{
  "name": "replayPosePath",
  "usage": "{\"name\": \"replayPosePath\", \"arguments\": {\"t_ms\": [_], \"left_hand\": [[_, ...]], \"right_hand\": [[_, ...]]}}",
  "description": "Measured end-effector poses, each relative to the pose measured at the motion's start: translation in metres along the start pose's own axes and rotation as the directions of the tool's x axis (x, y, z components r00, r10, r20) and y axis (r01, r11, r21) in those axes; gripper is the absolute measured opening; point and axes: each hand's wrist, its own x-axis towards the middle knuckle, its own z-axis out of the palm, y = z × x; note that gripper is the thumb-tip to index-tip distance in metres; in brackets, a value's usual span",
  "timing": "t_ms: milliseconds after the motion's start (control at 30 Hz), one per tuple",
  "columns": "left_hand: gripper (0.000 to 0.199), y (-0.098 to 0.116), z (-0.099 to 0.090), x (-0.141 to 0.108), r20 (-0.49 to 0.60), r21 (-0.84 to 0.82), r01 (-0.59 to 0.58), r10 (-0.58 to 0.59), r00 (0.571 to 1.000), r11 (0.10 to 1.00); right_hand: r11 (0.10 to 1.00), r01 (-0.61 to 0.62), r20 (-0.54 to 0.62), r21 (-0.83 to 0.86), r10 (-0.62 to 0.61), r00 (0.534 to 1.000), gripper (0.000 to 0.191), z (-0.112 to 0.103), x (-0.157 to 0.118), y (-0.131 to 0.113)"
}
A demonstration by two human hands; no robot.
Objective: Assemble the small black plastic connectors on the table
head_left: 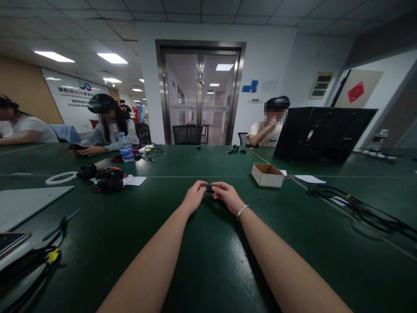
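Observation:
Between my two hands is a small black piece (209, 188), too small to name more exactly. My left hand (194, 195) pinches its left side with thumb and fingers. On the other side my right hand (228, 196), with a silver bracelet (243, 211) at the wrist, has its fingertips closed on the same piece. Both hands are low over the green table (208, 261), near its middle. An open cardboard box (267, 176) stands to the right, apart from my hands.
Bundled black cables (109, 178) and a water bottle (126, 148) are on the left. More cables (358, 206) run along the right, below a large black panel (322, 134). Small black pieces (235, 150) lie at the far side. Other people sit across the table.

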Motion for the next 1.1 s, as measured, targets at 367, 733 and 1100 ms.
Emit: {"name": "replayPosePath", "arguments": {"t_ms": [367, 733, 1100], "left_hand": [[0.034, -0.0023, 0.0003, 0.0021, 0.003, 0.021, -0.016, 0.016, 1.000, 1.000], [0.027, -0.0016, 0.0009, 0.0015, 0.017, -0.010, -0.005, 0.005, 1.000, 1.000], [0.028, 0.0025, -0.0015, -0.0016, -0.004, 0.046, -0.072, 0.072, 0.997, 0.996]], "right_hand": [[1.000, -0.006, 0.003, 0.014, 0.006, 1.000, 0.018, -0.0011, 0.0011, 0.0008], [1.000, -0.006, 0.010, -0.008, 0.006, 1.000, 0.020, -0.0007, -0.0005, -0.0008], [1.000, -0.007, 0.003, 0.003, 0.006, 1.000, 0.018, 0.0009, -0.0021, -0.0031]]}}
